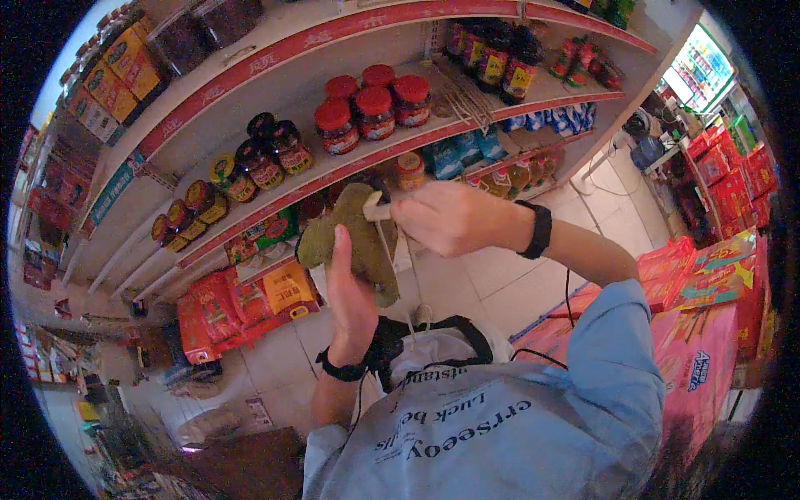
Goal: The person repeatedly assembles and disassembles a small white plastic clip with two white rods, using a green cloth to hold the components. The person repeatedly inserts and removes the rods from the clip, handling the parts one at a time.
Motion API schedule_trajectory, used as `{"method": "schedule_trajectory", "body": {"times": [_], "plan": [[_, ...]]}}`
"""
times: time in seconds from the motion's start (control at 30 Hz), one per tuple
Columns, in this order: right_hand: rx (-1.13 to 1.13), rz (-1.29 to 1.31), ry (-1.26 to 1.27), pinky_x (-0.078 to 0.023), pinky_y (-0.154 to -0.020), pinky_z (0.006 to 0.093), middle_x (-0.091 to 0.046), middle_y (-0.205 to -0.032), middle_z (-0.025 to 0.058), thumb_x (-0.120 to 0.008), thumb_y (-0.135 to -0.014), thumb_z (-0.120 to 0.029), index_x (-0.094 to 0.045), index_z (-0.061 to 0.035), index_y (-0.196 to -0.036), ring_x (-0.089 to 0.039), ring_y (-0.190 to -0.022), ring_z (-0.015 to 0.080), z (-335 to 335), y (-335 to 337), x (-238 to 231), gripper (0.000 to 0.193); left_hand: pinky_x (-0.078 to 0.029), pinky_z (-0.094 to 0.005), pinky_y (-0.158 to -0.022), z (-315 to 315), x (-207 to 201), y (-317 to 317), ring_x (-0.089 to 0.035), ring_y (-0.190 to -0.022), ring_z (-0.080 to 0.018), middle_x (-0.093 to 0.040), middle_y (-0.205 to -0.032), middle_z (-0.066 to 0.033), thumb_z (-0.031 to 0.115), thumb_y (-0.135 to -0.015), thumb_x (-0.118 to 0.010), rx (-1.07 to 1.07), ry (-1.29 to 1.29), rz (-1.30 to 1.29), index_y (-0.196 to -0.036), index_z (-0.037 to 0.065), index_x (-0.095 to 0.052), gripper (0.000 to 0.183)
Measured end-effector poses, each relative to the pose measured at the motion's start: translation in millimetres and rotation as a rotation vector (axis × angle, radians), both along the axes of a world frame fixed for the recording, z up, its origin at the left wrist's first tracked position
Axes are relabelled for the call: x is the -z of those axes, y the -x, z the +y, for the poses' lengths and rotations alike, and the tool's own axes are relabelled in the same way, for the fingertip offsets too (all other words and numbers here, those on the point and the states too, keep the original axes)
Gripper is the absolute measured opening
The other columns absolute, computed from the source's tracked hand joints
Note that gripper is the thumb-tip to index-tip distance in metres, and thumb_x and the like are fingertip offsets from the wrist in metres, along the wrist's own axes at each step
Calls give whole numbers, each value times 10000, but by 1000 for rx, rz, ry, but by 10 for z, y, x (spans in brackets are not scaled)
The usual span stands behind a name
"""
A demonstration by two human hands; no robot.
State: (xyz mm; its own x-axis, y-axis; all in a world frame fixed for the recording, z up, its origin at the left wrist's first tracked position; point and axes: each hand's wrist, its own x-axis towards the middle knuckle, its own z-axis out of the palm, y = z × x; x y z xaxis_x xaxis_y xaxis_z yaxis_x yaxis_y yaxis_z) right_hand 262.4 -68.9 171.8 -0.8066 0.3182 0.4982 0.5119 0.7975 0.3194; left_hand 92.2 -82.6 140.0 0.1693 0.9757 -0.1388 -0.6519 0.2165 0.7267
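In front of my chest is an olive-green cloth item [327,243] with a soft, fuzzy-looking surface; its exact kind I cannot make out. My left hand [353,304] holds it from the near side, thumb pointing up along it and the other fingers mostly hidden. Close by on the right, my right hand [442,218] is closed, its fingers pinched on a narrow white piece [377,210] that lies against the green item. Slight blur covers the right fingers. Both wrists wear black bands.
Ahead runs a shelf unit [233,82] with red-edged boards. It bears red-lidded jars [375,114], dark-lidded jars [260,164] and dark bottles [504,62]. Red packages [218,310] stand low at the left. Stacked red boxes [717,271] and a pink carton [692,350] flank my right arm.
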Motion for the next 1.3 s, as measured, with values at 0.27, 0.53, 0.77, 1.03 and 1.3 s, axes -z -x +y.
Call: {"method": "schedule_trajectory", "body": {"times": [0.27,0.53,0.77,1.03,1.3], "plan": [[-38,23,78,-413,-484,289,-436,-640,67,-543,-623,-140,-492,7,-727,-492,-550,197,-90,62,316,187,-395,-317,-840,98,-119,43,-522,-948,-175,-547,-1043,-48,278,-880,-417,127,-50,2,-1115,37,-472,340],[11,32,-97,-401,-476,273,-469,-701,68,-587,-608,-57,-546,74,-791,-476,-558,153,5,-44,69,229,-385,-320,-863,9,77,12,-516,-968,-164,-534,-1074,-47,278,-891,-389,22,-61,171,-1123,37,-466,344],[-16,129,12,-436,-516,264,-494,-735,86,-581,-616,-51,-553,93,-821,-517,-612,168,-36,-14,366,252,-410,-234,-722,120,-5,7,-509,-872,-80,-537,-1002,0,282,-881,-435,136,-75,44,-1126,36,-478,350],[22,97,-25,-433,-522,241,-472,-692,51,-574,-607,-75,-572,72,-842,-517,-609,142,30,-51,299,277,-379,-236,-797,129,108,3,-470,-940,-88,-503,-1067,-24,252,-870,-468,56,-208,300,-1146,5,-459,371],[49,97,-136,-397,-474,243,-418,-644,18,-564,-588,-75,-567,61,-879,-475,-557,119,19,-110,323,321,-382,-244,-799,275,184,39,-487,-915,-99,-525,-1038,-13,209,-847,-516,125,-190,333,-1086,17,-507,307]]}}
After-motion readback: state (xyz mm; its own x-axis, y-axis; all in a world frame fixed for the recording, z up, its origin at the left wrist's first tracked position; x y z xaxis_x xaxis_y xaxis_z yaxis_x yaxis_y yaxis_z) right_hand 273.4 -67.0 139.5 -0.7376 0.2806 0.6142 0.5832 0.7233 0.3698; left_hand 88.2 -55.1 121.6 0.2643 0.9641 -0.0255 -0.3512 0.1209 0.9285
